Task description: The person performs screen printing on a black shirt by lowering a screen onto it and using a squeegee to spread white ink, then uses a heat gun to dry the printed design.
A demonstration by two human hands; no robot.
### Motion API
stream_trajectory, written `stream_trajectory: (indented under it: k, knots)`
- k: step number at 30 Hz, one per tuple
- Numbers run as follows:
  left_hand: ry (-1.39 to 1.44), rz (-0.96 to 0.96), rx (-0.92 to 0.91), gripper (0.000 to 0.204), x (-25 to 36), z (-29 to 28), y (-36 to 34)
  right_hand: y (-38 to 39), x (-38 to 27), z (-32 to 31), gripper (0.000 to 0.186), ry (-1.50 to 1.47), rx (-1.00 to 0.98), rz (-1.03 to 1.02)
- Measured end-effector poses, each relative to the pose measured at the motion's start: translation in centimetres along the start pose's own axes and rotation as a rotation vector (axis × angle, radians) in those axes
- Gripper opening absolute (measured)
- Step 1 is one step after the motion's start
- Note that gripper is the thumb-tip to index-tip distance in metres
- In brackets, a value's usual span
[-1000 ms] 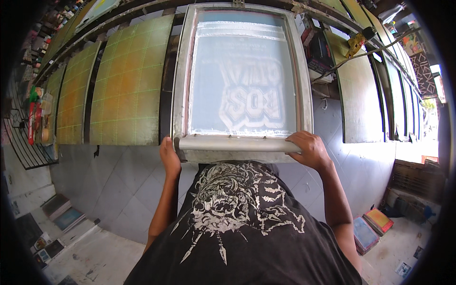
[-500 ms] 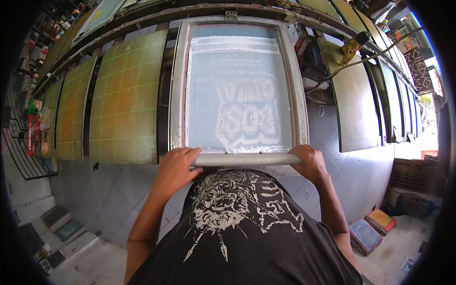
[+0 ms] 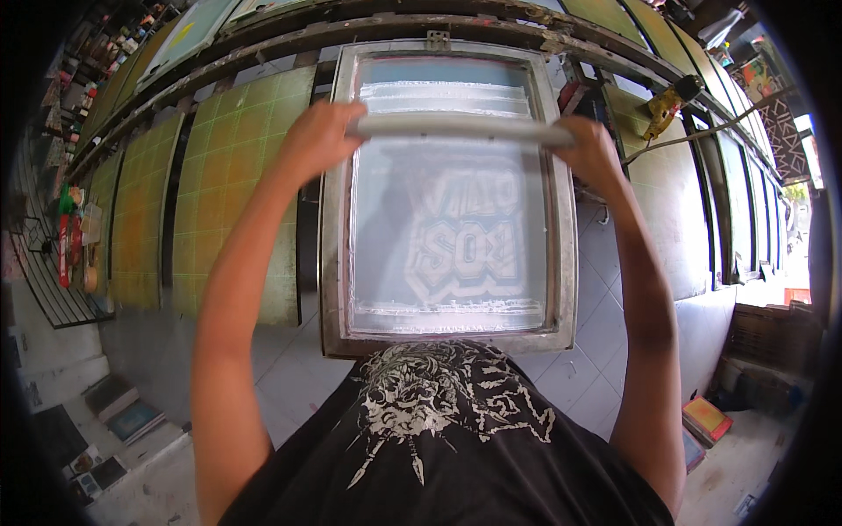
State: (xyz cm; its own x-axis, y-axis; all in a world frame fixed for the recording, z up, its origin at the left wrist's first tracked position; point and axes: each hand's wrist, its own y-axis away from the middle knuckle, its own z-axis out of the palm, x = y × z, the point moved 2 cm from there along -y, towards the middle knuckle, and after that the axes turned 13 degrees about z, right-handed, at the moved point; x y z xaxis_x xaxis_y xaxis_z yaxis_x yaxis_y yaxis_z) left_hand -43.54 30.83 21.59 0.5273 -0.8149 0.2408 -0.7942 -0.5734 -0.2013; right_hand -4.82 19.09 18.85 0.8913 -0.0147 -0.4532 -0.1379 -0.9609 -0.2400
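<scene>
My left hand (image 3: 324,140) and my right hand (image 3: 589,149) are closed on the two ends of a long pale grey squeegee bar (image 3: 460,127), slightly blurred, held across the upper part of a screen-printing screen (image 3: 561,263). The screen has a metal frame and pale blue-grey mesh (image 3: 386,219) showing a faint block-lettered design (image 3: 465,245). Streaks of white ink (image 3: 447,311) run along the mesh near both ends. My forearms reach up either side of the screen, and my dark printed shirt fills the bottom of the view.
Greenish gridded platens (image 3: 237,193) stand left of the screen, paler ones (image 3: 667,219) to the right. A yellow power tool (image 3: 671,105) with a cord is at right. Rails (image 3: 377,22) run behind. A wire rack (image 3: 44,272) is at far left; stacked screens (image 3: 706,421) lie low right.
My left hand left the screen's side and took hold of the bar. Both hands then carried the bar from the near end toward the far end of the screen.
</scene>
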Motion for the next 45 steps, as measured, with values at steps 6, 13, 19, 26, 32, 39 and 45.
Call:
stream_trajectory:
  k: [6, 13, 19, 26, 32, 39, 45]
  knots:
    - [0.032, 0.049, 0.059, 0.040, -7.2, 2.7, -6.1, -9.1, 2.2, 3.6, 0.036, 0.063, -0.041, 0.086]
    - [0.050, 0.009, 0.039, 0.040, -8.3, 5.0, -7.9, -10.6, 5.3, 6.7, 0.042, 0.079, -0.077, 0.123]
    - [0.022, -0.050, -0.093, 0.040, -8.6, 6.8, -7.6, -9.8, 5.4, 7.9, 0.043, 0.103, -0.053, 0.116]
    - [-0.100, -0.029, -0.028, 0.033, -6.8, 9.1, -4.6, -6.5, 6.1, 9.2, 0.039, 0.131, -0.002, 0.011]
    - [-0.140, -0.024, -0.096, 0.025, -7.7, 8.1, -6.2, -8.0, 4.4, 7.8, 0.034, 0.158, -0.102, 0.070]
    - [-0.139, -0.053, 0.012, 0.024, -6.2, 9.1, -4.4, -6.1, 4.6, 8.7, 0.034, 0.169, -0.012, 0.062]
    - [-0.178, 0.006, -0.069, 0.032, -6.4, 8.2, -4.5, -6.0, 4.0, 7.9, 0.041, 0.210, -0.077, 0.029]
